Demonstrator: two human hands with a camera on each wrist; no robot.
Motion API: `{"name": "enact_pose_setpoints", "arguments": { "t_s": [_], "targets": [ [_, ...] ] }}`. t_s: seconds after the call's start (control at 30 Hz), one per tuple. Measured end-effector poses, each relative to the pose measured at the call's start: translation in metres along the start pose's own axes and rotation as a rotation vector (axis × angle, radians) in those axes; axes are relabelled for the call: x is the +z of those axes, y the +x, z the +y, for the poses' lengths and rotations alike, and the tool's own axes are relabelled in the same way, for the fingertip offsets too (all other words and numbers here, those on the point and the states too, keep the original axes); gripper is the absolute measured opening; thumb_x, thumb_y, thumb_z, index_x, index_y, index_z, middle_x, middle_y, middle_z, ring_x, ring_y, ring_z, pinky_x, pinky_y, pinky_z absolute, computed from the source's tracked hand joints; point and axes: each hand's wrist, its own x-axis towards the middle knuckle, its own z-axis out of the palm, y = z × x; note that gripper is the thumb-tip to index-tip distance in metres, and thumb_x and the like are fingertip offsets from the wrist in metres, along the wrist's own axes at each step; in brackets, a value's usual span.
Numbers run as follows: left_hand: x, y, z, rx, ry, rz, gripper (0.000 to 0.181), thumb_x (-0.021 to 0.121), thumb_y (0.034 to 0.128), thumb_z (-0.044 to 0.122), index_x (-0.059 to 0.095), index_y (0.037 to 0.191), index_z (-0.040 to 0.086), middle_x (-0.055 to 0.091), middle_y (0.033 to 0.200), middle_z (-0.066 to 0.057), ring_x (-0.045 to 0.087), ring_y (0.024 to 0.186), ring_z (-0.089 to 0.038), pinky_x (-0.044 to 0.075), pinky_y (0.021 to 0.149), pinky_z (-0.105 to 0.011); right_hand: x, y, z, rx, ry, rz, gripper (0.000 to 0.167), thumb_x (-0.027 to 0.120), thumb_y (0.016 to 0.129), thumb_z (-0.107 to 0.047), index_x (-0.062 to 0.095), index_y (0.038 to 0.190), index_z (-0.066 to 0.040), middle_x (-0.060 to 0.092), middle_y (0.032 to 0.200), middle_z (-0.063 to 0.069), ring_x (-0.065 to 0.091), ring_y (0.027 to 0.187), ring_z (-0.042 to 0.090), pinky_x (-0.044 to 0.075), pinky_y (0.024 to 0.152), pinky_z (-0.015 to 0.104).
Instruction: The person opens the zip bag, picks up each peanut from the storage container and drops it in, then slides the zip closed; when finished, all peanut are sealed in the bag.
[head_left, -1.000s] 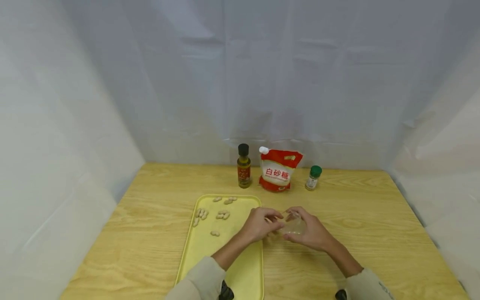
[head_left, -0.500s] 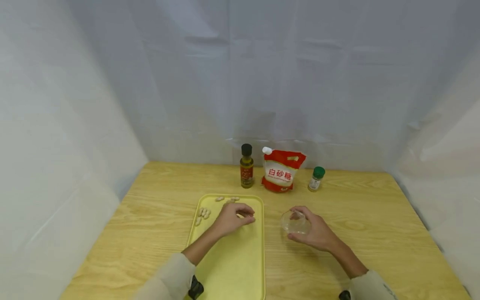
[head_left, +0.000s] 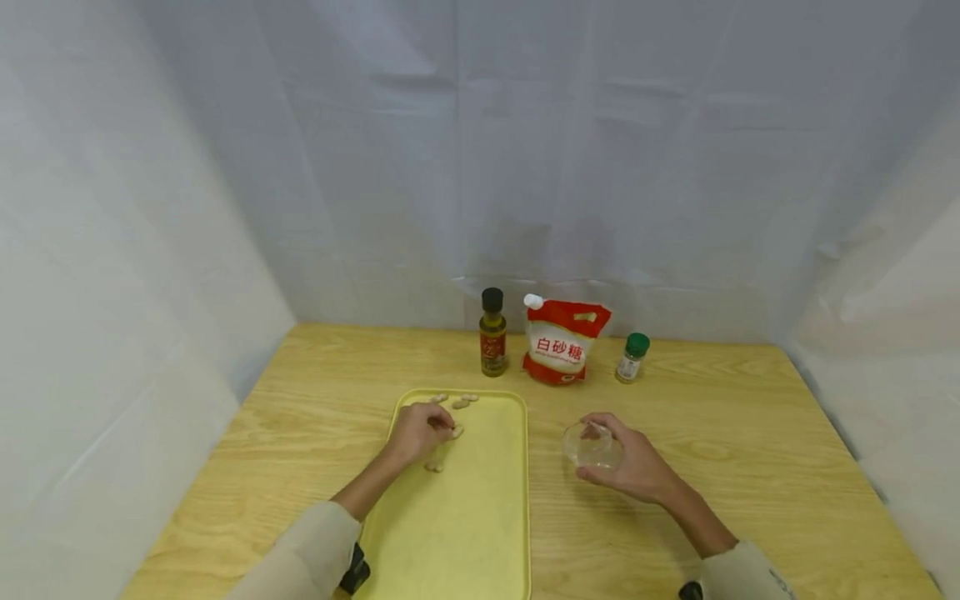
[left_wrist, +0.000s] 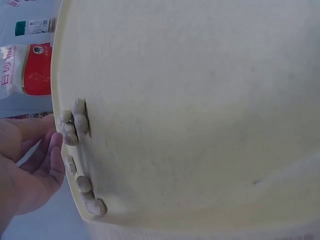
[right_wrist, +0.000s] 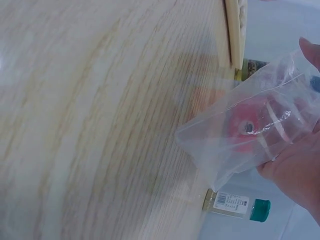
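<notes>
- Peanuts [head_left: 461, 403] lie on the yellow tray [head_left: 480, 525], mostly toward its far end; others are near the left hand.
- Left hand [head_left: 418, 432] is over the tray's far left part, its fingertips drawn close together right by a single peanut [head_left: 458, 431]; whether they grip it, I cannot tell.
- Right hand [head_left: 633, 465], to the right of the tray, holds a clear plastic bag [head_left: 588, 450] between thumb and fingers, apart from the left hand.
- Wooden table [head_left: 712, 433] under the tray also bears, behind tray and hands, a row from left to right: black-capped bottle [head_left: 492, 340] with a red label, red-and-white sugar pouch [head_left: 558, 343] with a white spout cap, and small green-capped jar [head_left: 632, 358]. All three stand upright, slightly apart.
- Beige sleeves [head_left: 300, 546] cover both forearms.
- White sheeting [head_left: 525, 167] hangs behind the table and at both sides.
</notes>
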Motion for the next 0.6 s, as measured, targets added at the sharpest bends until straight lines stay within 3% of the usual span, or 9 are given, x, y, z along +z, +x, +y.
{"name": "enact_pose_setpoints", "arguments": {
  "t_s": [0.27,0.43,0.6],
  "targets": [
    [0.002,0.001,-0.010,0.051,0.094,0.099,0.011,0.074,0.0687,-0.012,0.070,0.071,-0.002,0.069,0.070,-0.012,0.064,0.064,-0.020,0.053,0.059,-0.024,0.001,0.000,0.003,0.004,0.012,-0.013,0.065,0.078,0.078,-0.031,0.047,0.132,-0.012,0.064,0.113,0.001,0.057,0.112,0.028,0.042,0.097,0.057],
    [0.006,-0.001,-0.015,0.073,0.149,0.096,0.012,0.075,0.0690,-0.010,0.070,0.071,0.000,0.069,0.072,-0.010,0.063,0.065,-0.018,0.053,0.060,-0.025,0.000,0.000,0.003,0.022,0.019,-0.024,0.065,0.078,0.078,-0.031,0.047,0.132,-0.013,0.065,0.113,0.003,0.057,0.114,0.028,0.040,0.099,0.059],
    [0.007,-0.002,-0.017,0.081,0.148,0.092,0.012,0.075,0.0693,-0.011,0.071,0.073,0.000,0.069,0.072,-0.010,0.063,0.066,-0.017,0.052,0.060,-0.025,0.000,0.000,0.003,0.029,0.015,-0.025,0.065,0.078,0.078,-0.031,0.047,0.133,-0.014,0.065,0.113,0.003,0.057,0.114,0.029,0.040,0.098,0.059]
  ]
}}
